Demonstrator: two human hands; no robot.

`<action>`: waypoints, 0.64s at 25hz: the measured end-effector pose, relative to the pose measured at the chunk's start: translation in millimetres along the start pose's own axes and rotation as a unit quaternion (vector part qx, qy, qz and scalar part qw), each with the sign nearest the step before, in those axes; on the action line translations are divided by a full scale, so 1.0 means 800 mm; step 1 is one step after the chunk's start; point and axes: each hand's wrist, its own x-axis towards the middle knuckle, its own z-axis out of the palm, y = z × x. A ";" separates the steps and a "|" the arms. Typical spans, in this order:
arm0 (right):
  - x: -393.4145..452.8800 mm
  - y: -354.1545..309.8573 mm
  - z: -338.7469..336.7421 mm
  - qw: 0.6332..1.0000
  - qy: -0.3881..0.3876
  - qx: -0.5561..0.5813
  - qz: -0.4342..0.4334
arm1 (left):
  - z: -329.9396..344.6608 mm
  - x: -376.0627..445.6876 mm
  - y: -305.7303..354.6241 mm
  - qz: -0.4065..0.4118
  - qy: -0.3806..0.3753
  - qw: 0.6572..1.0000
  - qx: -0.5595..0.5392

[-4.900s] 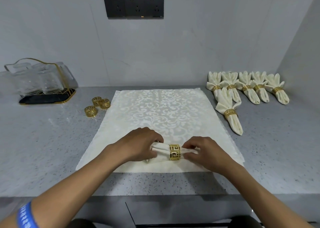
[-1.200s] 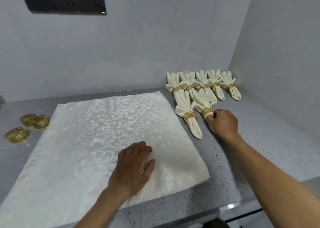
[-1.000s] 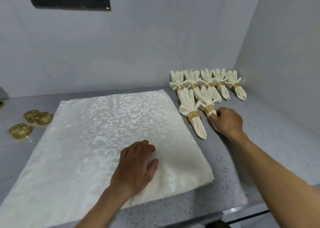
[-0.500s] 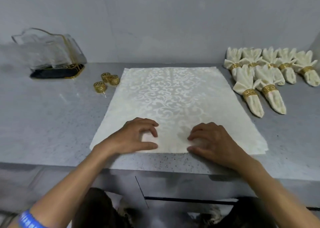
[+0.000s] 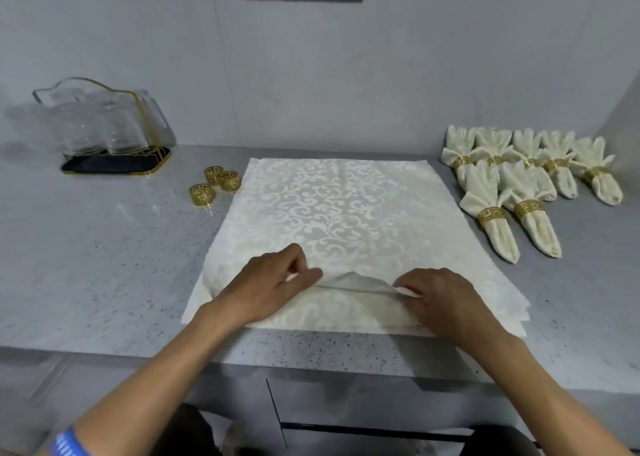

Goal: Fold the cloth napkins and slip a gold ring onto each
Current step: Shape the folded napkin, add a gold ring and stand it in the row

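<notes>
Fingers of both my left hand (image 5: pixel 273 282) and my right hand (image 5: pixel 440 299) pinch the top cream damask cloth napkin (image 5: pixel 332 213), lifting a ridge near its front edge, with the stack spread flat on the speckled grey counter (image 5: pixel 104 265). Three loose gold cut-out rings (image 5: pixel 214 185) sit just left of the stack, and seven folded, ringed cream napkins (image 5: pixel 519 185) lie to the right by the wall, a clear gold-trimmed holder (image 5: pixel 104 126) at far left.
</notes>
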 end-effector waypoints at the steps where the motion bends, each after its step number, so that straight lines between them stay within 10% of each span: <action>1: 0.002 0.000 -0.006 0.999 0.034 0.027 0.021 | 0.000 -0.002 0.010 0.012 -0.027 0.998 0.061; 6: 0.012 0.013 -0.042 0.998 0.044 0.007 0.036 | -0.022 -0.006 0.000 -0.019 0.018 0.944 0.328; 10: -0.010 0.052 -0.078 0.981 -0.099 -0.150 0.075 | -0.093 -0.032 -0.041 -0.088 -0.041 0.970 0.223; 16: -0.051 0.046 -0.169 0.911 -0.363 0.152 0.125 | -0.173 -0.070 -0.020 -0.141 -0.309 0.938 -0.072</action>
